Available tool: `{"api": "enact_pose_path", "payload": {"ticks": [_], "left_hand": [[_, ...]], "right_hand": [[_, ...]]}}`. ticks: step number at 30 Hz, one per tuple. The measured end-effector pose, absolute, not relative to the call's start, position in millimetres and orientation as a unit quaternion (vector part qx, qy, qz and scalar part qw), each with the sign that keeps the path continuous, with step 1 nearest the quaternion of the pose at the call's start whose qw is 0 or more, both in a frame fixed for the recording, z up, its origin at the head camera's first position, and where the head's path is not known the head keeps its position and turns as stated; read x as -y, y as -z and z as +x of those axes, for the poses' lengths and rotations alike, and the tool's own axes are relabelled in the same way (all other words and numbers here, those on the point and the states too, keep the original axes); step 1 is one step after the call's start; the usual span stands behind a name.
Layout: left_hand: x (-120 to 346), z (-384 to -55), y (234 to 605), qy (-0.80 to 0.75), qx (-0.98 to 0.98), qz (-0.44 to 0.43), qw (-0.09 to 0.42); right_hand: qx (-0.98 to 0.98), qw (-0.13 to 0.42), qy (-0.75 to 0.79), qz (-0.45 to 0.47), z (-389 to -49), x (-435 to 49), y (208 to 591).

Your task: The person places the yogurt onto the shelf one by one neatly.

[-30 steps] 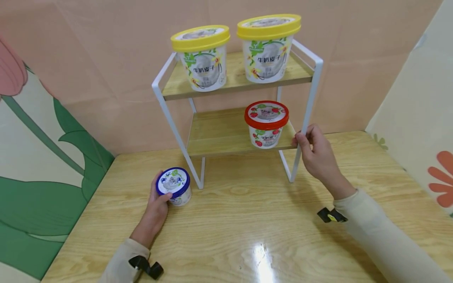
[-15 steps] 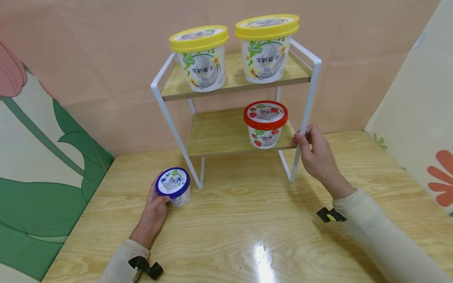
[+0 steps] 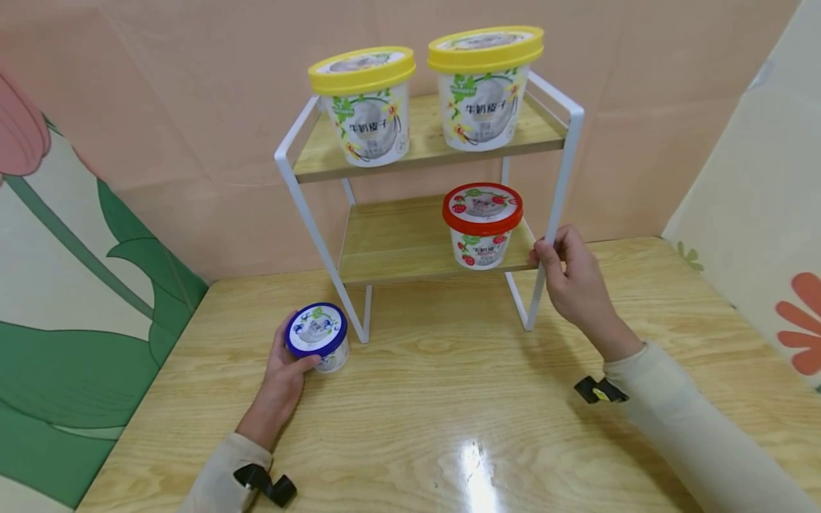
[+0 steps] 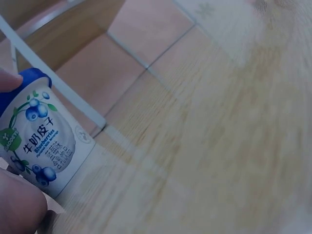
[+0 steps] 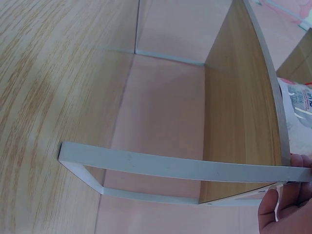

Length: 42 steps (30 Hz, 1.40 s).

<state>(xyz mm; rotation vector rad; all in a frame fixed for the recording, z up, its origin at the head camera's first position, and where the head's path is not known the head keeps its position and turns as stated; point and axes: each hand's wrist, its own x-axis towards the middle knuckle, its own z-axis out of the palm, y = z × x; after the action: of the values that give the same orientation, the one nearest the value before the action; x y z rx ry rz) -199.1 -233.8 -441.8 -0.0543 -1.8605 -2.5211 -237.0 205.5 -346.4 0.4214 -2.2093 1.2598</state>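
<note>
In the head view my left hand [image 3: 282,381] holds a small ice cream tub [image 3: 317,329] with a blue lid, its thumb across the near side just under the lid. Blueberries are printed on the tub's side [image 4: 41,136] in the left wrist view, and its base is at the table. It stands just left of the front left leg of a two-tier shelf rack. My right hand [image 3: 574,281] grips the rack's white right front post [image 3: 559,192] at lower-shelf height. That post [image 5: 146,162] crosses the right wrist view, the fingers curled at its end.
Two yellow-lidded tubs, one left [image 3: 368,114] and one right [image 3: 484,96], stand on the upper shelf [image 3: 423,117]. A red-lidded tub [image 3: 482,224] sits at the right of the lower shelf [image 3: 391,235]. Behind the wooden table [image 3: 398,413] rises a pinkish backdrop [image 3: 212,107].
The blue-lidded tub has shifted and turned slightly to the right in my left hand, the thumb reaching farther across it. My right hand stays on the post.
</note>
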Motion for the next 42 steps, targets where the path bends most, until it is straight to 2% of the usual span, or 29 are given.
{"api": "enact_pose_path", "payload": {"ticks": [13, 26, 42], "left_hand": [[230, -202, 445, 0.790, 0.612, 0.020, 0.012], [241, -197, 448, 0.833, 0.547, -0.075, -0.031], [237, -200, 443, 0.795, 0.606, -0.002, -0.034]], "right_hand": [[0.826, 0.278, -0.467, 0.152, -237, -205, 345], [0.825, 0.275, -0.469, 0.156, -238, -204, 346], [0.823, 0.274, -0.475, 0.148, -237, -204, 346]]}}
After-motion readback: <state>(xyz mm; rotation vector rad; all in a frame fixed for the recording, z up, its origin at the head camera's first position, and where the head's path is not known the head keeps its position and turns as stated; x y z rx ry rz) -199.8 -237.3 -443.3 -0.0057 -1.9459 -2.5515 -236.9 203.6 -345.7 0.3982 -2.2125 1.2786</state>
